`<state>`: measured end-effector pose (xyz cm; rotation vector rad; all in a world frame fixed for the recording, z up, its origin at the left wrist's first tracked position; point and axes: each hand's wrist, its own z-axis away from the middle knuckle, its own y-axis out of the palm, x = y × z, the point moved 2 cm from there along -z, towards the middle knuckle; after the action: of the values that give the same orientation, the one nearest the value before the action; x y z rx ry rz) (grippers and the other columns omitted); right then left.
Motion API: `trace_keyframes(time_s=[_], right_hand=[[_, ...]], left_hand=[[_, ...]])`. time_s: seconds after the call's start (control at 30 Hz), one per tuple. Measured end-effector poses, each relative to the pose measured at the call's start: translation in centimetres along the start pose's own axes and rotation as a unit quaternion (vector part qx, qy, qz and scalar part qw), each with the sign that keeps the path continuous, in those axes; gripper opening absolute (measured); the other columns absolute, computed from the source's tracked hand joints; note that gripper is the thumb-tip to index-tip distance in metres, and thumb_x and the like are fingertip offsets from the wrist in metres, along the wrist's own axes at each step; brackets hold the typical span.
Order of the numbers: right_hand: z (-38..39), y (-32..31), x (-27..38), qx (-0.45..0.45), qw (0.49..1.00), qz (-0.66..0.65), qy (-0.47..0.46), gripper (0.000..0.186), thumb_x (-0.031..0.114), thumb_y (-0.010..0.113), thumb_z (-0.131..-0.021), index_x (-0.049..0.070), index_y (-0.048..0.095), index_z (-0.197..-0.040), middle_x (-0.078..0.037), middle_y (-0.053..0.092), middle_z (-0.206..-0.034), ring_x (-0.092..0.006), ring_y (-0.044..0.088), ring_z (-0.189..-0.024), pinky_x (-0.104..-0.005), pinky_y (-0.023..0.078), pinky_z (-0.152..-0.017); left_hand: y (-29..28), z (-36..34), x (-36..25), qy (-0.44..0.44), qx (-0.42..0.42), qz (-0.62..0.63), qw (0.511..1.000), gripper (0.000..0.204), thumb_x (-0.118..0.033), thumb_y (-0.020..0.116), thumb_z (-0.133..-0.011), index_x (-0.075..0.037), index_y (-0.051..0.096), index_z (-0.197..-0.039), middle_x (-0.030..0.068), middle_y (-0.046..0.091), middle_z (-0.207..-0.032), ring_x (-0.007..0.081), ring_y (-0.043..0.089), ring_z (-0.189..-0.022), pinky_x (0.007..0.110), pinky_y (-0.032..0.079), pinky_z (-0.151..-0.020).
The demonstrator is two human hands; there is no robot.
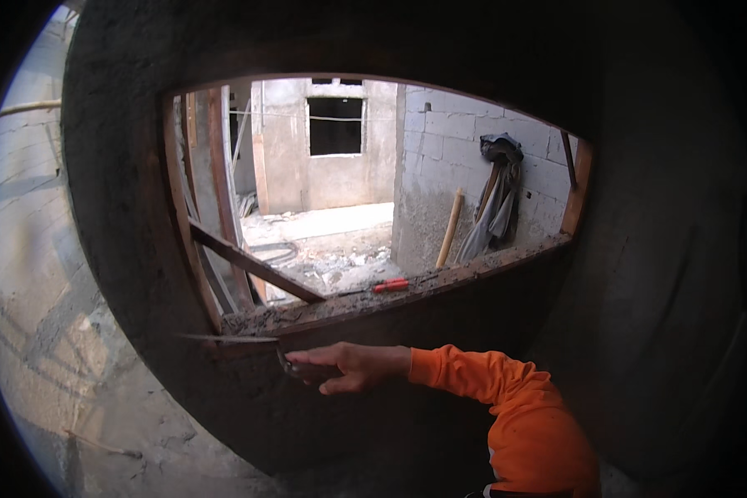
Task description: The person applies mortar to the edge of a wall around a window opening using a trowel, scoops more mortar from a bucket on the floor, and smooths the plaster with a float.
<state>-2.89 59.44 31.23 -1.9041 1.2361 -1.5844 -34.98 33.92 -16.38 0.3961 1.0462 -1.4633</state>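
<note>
An orange sleeve (506, 398) reaches in from five o'clock, nearest the lens, ending in a right hand (344, 367) partly closed, fingers curled around the mostly hidden handle of a trowel (232, 339); the left hand lies outside the view, its state impossible to tell. The trowel, thin, flat and grey, is seen nearly edge-on, its blade pointing to nine o'clock from the hand below the lower left corner of a window frame (574, 199), a bent shank joining blade to grip; whether the blade touches the dark grey wall (373, 432) cannot be told. Just above, the rough, debris-strewn sill (448, 274) forms the nearest edge, a red-handled tool (390, 285) lying on it at one o'clock from the hand. A wooden brace (257, 264) slants across the opening's lower left corner at eleven o'clock, while open space widens to its right above the sill. The dark wall spreads broadly toward six o'clock. Beyond the opening, a pole (451, 228) and hanging dark cloth (504, 199) stand against a block wall (448, 129) toward one o'clock.
</note>
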Motion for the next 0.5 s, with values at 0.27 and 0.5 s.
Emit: trace_keyframes(time_s=[0.27, 0.5], right_hand=[[41.9, 43.2, -3.1, -0.359, 0.437, -0.337, 0.752, 0.014, 0.015, 0.061, -0.084, 0.007, 0.057, -0.095, -0.001, 0.055, -0.070, -0.0119, 0.053, -0.052, -0.0271, 0.040, -0.038], [54.3, 51.3, 10.9, -0.530, 0.265, -0.340, 0.730, 0.015, 0.018, 0.055, -0.085, 0.007, 0.052, -0.075, -0.005, 0.052, -0.065, -0.0184, 0.051, -0.049, -0.0332, 0.043, -0.042]], left_hand=[[-3.0, 21.2, 28.5, -0.394, -0.053, 0.102, 0.912, 0.029, -0.029, 0.062, -0.079, -0.012, 0.062, -0.103, 0.0054, 0.059, -0.081, 0.0214, 0.057, -0.060, 0.038, 0.041, -0.048], [-6.3, 25.8, 33.7, -0.371, -0.016, -0.123, 0.920, 0.038, -0.030, 0.064, -0.075, 0.001, 0.065, -0.098, 0.0171, 0.064, -0.090, 0.0274, 0.061, -0.079, 0.041, 0.048, -0.068]])
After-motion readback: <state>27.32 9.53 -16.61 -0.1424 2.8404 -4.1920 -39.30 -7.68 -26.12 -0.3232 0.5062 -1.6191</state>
